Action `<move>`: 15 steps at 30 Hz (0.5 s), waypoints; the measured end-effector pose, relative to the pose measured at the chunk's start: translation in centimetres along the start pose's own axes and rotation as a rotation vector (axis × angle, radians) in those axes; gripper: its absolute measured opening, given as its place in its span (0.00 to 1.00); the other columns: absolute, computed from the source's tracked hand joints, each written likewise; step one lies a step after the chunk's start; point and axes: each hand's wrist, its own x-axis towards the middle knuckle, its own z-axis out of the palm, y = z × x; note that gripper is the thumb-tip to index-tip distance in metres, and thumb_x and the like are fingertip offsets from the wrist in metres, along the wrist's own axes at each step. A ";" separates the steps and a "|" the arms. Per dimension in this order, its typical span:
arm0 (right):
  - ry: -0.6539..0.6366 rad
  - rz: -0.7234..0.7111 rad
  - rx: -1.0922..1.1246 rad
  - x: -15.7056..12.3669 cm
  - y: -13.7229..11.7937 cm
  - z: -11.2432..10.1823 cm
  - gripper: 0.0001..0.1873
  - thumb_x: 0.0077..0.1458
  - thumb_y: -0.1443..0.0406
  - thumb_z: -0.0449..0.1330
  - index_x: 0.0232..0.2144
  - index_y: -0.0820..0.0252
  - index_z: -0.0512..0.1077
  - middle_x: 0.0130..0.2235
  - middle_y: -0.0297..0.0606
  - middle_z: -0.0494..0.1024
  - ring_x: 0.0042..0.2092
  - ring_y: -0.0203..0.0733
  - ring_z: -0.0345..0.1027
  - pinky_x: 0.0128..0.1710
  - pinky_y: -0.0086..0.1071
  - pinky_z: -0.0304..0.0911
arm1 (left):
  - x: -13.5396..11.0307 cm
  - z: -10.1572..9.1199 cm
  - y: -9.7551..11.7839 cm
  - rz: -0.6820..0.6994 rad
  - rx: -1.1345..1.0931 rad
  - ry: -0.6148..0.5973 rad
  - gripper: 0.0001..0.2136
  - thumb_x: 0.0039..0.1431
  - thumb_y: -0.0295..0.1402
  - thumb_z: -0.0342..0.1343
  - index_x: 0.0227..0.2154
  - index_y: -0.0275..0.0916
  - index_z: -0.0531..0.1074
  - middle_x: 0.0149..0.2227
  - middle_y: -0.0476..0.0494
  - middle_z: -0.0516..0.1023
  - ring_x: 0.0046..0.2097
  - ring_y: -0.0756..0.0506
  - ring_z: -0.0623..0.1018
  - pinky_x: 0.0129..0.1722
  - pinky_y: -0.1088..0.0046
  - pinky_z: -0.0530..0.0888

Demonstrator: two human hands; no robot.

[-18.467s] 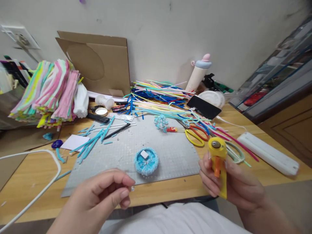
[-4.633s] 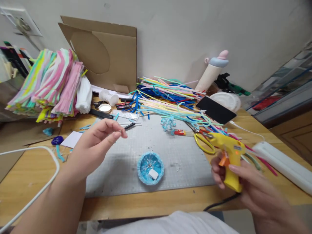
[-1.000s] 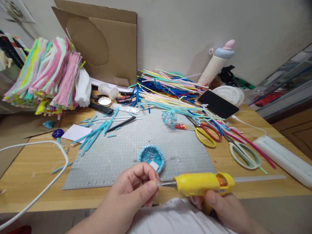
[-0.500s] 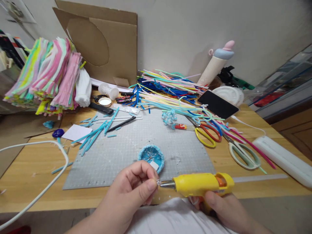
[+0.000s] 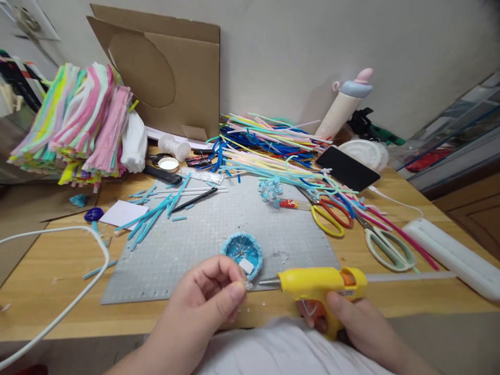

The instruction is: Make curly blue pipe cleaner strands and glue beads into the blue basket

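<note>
My left hand [image 5: 203,307] is closed in a pinch on a tiny clear bead [image 5: 247,285] at the near edge of the grey cutting mat [image 5: 195,245]. My right hand [image 5: 351,325] grips a yellow hot glue gun [image 5: 320,284] lying sideways, its metal nozzle pointing left a short gap from the bead. Just beyond the fingertips sits a small round blue fuzzy disc [image 5: 242,251] with a white square tab on its near rim.
A pile of coloured pipe cleaners [image 5: 265,151] lies behind the mat, two pairs of scissors [image 5: 332,216] to the right, a phone [image 5: 346,167], a bottle [image 5: 346,101], cardboard [image 5: 167,78], bundled chenille stems [image 5: 82,125] at left, and a white cable [image 5: 70,291].
The glue gun nozzle has drawn slightly back to the right from the bead. My left hand has moved a little up toward the blue disc, still pinching.
</note>
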 end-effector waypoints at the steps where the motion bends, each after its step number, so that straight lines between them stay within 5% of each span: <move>1: -0.022 0.016 0.086 0.3 -0.3 -0.2 0.31 0.49 0.40 0.55 0.23 0.63 0.73 0.21 0.34 0.67 0.22 0.34 0.57 0.23 0.29 0.55 | 0.0 -0.2 0.1 0.018 -0.029 0.036 0.13 0.51 0.42 0.64 0.25 0.38 0.69 0.22 0.53 0.65 0.23 0.55 0.61 0.23 0.80 0.59; 5: 0.017 0.071 0.386 1.7 -1.7 -2.4 0.23 0.59 0.51 0.50 0.29 0.62 0.75 0.29 0.39 0.75 0.22 0.31 0.60 0.23 0.28 0.55 | 0.0 -1.0 0.6 0.032 -0.111 0.205 0.12 0.51 0.39 0.64 0.25 0.37 0.69 0.22 0.54 0.66 0.20 0.57 0.59 0.18 0.82 0.57; 8: 0.077 0.141 0.333 2.4 -1.9 -5.0 0.15 0.54 0.56 0.58 0.32 0.62 0.75 0.33 0.43 0.78 0.25 0.34 0.68 0.25 0.27 0.62 | -0.2 -1.8 1.0 0.005 -0.131 0.308 0.12 0.48 0.37 0.66 0.25 0.37 0.69 0.22 0.55 0.67 0.19 0.58 0.58 0.15 0.84 0.57; 10: 0.106 0.218 0.192 2.6 -1.6 -6.3 0.12 0.51 0.58 0.63 0.31 0.63 0.74 0.32 0.44 0.79 0.27 0.37 0.71 0.28 0.28 0.67 | -0.4 -2.4 0.9 -0.015 -0.133 0.363 0.12 0.46 0.37 0.67 0.26 0.36 0.70 0.22 0.55 0.67 0.19 0.58 0.59 0.14 0.85 0.57; 15: 0.347 0.093 -0.612 2.9 -1.7 -7.9 0.25 0.59 0.48 0.49 0.27 0.62 0.72 0.19 0.37 0.72 0.19 0.38 0.65 0.18 0.29 0.60 | -0.9 -3.7 0.0 -0.096 -0.103 0.384 0.12 0.45 0.37 0.68 0.26 0.36 0.72 0.22 0.52 0.70 0.20 0.57 0.63 0.17 0.84 0.62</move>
